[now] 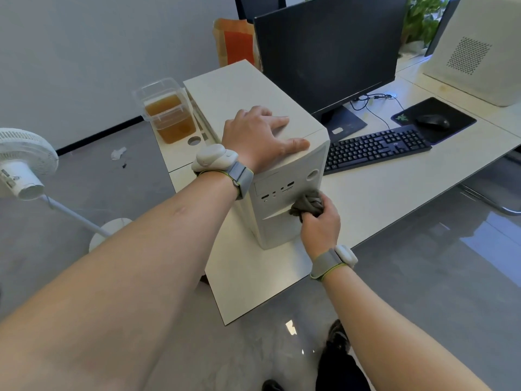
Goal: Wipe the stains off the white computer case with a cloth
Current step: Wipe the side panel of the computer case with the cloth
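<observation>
Wiping case [282,198] with cloth [307,206]; labels seemingly unreadable.

Head camera | looks forward and down, close over desk [394,193] corner | both forearms reach in from below

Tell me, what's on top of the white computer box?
The left hand rests flat on top of the white computer case, fingers spread. The rest of the top looks bare. Whatever lies under the palm is hidden.

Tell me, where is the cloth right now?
The cloth is bunched in the right hand, pressed against the computer case front, just below its ports.
</observation>
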A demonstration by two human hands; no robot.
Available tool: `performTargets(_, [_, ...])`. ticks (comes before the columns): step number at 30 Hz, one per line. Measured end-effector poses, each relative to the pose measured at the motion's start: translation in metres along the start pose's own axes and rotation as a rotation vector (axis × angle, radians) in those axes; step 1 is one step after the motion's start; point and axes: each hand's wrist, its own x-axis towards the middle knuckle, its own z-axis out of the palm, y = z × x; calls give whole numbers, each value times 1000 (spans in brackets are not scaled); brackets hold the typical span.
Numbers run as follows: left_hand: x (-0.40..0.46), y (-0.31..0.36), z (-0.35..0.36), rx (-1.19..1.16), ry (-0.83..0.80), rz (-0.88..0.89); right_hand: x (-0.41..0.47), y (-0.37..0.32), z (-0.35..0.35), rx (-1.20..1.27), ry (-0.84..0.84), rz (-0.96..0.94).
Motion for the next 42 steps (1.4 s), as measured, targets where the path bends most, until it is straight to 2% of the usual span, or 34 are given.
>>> performTargets(4, [0,0,-1,-2,0,-5,29,13,-9,161,67,201])
performTargets(8, [2,-1,2,-9,6,-16,33,46,8,-38,-31,386])
performTargets(10, [3,-2,1,-13,12,-10,40,56,16,-215,-53,411])
performTargets(13, [3,0,2,-8,5,-8,42,69,19,-658,-187,370])
performTargets(16, [2,-1,3,-17,8,-9,24,75,21,-917,-356,360])
performTargets(20, [4,-1,2,-3,10,-6,12,65,30,-1019,-600,285])
performTargets(22, [4,-2,3,-8,11,-7,2,59,35,-990,-666,272])
performTargets(25, [2,-2,3,-20,17,-7,-15,46,39,-878,-660,204])
performTargets(28, [2,-2,3,-27,12,-13,-19,40,32,-706,-586,175])
performTargets(36, [1,-1,1,-8,15,-9,2,-28,-9,-567,-257,100])
performTargets(39, [1,-1,0,-6,9,-10,14,-61,-19,-467,-191,92])
performTargets(42, [-1,0,-2,-2,7,-6,20,-87,-28,-469,-151,63])
